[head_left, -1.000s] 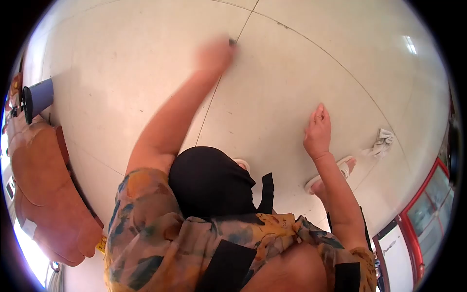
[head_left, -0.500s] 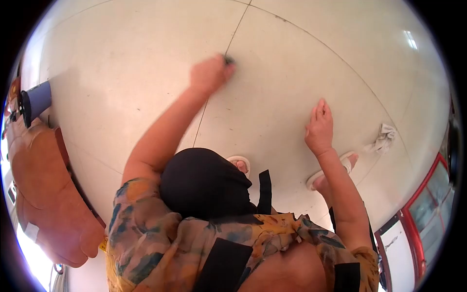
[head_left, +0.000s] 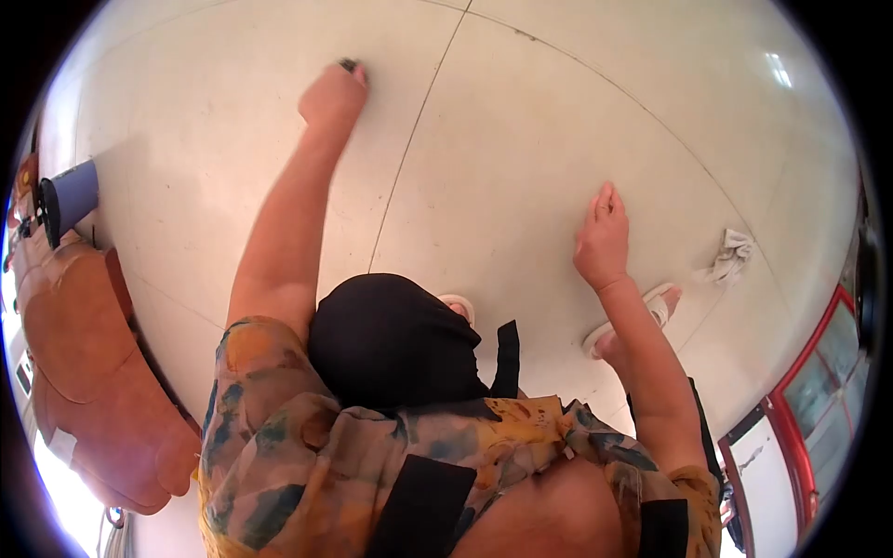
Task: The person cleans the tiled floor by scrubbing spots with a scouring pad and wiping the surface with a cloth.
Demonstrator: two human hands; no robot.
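In the head view, my left hand (head_left: 333, 95) is stretched far forward over the pale tiled floor (head_left: 502, 139). Its fingers are closed around a small dark object (head_left: 350, 65); only a dark bit shows past the fingers, too little to name its kind. My right hand (head_left: 602, 237) is held out in front of my right foot, with its fingers drawn together and nothing visible in them. To the right of that hand, a crumpled whitish cloth (head_left: 732, 253) lies on the floor.
A brown piece of furniture (head_left: 84, 353) and a blue-grey bin (head_left: 74, 197) stand at the left. Red-framed glass panels (head_left: 823, 395) are at the lower right. My light-coloured sandal (head_left: 605, 337) rests on the tiles. Dark seams and small specks mark the floor.
My left hand has moved forward and to the left with the dark object, crossing the floor seam. The right hand has hardly shifted.
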